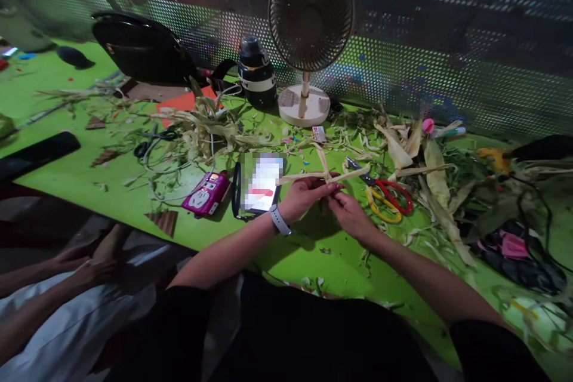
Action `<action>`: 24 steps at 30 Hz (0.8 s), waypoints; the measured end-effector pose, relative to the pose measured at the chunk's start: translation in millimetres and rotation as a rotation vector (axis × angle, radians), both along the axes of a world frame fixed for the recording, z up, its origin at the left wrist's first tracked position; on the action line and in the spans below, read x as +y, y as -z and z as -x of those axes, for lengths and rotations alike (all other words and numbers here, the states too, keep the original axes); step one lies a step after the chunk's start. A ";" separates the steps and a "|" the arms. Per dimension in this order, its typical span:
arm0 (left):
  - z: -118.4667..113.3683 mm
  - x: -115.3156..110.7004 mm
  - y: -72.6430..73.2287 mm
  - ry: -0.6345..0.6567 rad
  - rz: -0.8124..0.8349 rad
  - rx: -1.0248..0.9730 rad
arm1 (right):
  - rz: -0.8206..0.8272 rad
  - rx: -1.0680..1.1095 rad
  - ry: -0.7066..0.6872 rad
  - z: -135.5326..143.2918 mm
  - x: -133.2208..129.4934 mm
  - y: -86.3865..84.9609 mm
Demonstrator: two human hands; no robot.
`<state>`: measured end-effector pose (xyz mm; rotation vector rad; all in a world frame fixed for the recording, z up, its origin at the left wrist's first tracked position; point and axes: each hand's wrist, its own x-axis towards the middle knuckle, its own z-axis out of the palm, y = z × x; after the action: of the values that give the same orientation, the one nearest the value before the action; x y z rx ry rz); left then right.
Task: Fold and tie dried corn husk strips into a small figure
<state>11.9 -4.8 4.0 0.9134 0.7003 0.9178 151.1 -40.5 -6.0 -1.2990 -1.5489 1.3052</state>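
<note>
Strips of dried corn husk [323, 162] cross each other above the green table. My left hand [305, 196], with a pale band on its wrist, pinches them near the crossing. From the other side, the fingers of my right hand [349, 212] are closed on the lower part of the same strips, close to the left fingertips. My fingers hide where the strips meet. Just right of my hands lie scissors [388, 196] with red and yellow handles, blades pointing up-left. A lit phone [265, 185] stands left of my left hand.
A purple power socket [206, 194] with a white cable lies at left. A desk fan [308, 106] and dark bottle [257, 74] stand behind, beside a black bag [141, 48]. Husk heaps [436, 170] cover the right. Another person's hands [96, 265] rest at lower left.
</note>
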 end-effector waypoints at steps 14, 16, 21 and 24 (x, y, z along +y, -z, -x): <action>16.3 17.0 -11.2 -0.016 0.001 0.004 | -0.084 -0.211 -0.246 -5.2 -3.2 -10.1; 17.3 16.8 -12.6 0.011 0.018 0.028 | -0.163 -0.300 -0.207 -10.6 -3.6 -22.1; 16.2 12.7 -10.5 0.166 -0.078 0.114 | -0.366 -0.260 0.219 -45.1 2.7 -64.6; 12.1 6.1 -8.2 0.248 -0.187 0.155 | -0.066 -0.191 0.124 -54.5 14.0 -65.3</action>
<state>-0.2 1.4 12.1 1.2181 0.6226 0.7046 205.5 -26.5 59.3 -1.4877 -1.5979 1.0700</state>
